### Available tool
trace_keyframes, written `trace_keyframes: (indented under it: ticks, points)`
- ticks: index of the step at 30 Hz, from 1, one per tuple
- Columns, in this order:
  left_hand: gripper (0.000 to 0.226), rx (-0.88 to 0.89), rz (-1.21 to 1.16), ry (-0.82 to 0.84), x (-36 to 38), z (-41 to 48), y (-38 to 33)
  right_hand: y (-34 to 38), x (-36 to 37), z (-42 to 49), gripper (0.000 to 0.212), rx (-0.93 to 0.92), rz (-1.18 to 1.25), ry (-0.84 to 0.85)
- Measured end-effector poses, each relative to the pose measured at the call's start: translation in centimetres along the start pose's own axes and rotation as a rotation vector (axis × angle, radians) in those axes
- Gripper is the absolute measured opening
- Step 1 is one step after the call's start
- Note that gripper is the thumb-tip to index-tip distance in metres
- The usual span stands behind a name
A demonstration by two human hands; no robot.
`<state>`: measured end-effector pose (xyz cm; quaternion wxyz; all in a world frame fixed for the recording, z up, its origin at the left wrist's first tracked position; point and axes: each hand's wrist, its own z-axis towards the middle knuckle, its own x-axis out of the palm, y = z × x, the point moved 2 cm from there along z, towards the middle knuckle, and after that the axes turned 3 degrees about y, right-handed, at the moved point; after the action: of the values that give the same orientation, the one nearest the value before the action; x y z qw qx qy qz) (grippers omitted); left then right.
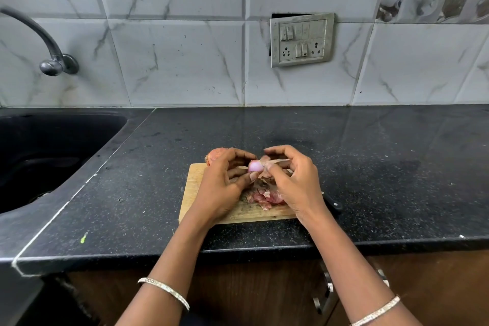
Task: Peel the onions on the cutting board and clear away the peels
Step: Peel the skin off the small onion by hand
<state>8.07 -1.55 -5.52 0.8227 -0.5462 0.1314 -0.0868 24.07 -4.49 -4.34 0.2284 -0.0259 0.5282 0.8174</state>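
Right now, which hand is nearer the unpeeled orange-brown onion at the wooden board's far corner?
Left. The left hand partly hides the unpeeled onion; the right hand is farther to its right.

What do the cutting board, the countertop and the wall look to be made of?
Cutting board: probably pale wood, matt, with grain and knife marks. Countertop: likely polished black granite, speckled and faintly reflective. Wall tiles: glossy, seemingly ceramic with printed marble veining; grout lines show.
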Motion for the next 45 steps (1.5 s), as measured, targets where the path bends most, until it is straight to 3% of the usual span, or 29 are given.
trace_keyframes:
  ticks: [3, 6, 16, 19, 23, 28, 33, 39, 45]
  points:
    - [0.031, 0.023, 0.026, 0.009, 0.0, 0.0, -0.1, 0.3, 0.1, -0.1, 0.026, 0.001, 0.048, 0.064]
    - [0.03, 0.04, 0.041, 0.013, 0.0, 0.0, -0.1, 0.0, 0.1, 0.0, 0.009, -0.014, 0.067, 0.078]
    - [0.031, 0.033, 0.019, 0.042, 0.0, 0.0, 0.0, -1.3, -0.2, 0.4, 0.01, 0.008, 0.012, -0.061]
    - [0.034, 0.032, 0.031, 0.011, -0.1, 0.0, 0.0, -0.4, -0.2, 0.2, 0.025, -0.068, -0.058, -0.009]
    - [0.035, 0.072, 0.139, -0.028, -0.3, 0.0, -0.3, 0.3, 0.1, -0.1, 0.015, -0.061, 0.051, 0.075]
    - [0.035, 0.109, 0.192, -0.046, -0.4, -0.2, -0.7, -0.2, 0.1, 0.0, 0.02, -0.047, 0.03, 0.016]
    - [0.033, 0.105, 0.209, -0.059, -0.3, -0.1, -0.7, -0.4, -0.3, -0.1, 0.003, -0.056, 0.051, -0.008]
    - [0.037, 0.07, 0.183, -0.106, -0.4, -0.1, -0.5, 0.1, 0.2, -0.3, 0.008, -0.083, -0.056, 0.0]
    - [0.033, 0.056, 0.188, -0.058, -0.4, -0.1, -0.7, -0.5, -0.2, 0.0, 0.006, -0.058, -0.109, -0.112]
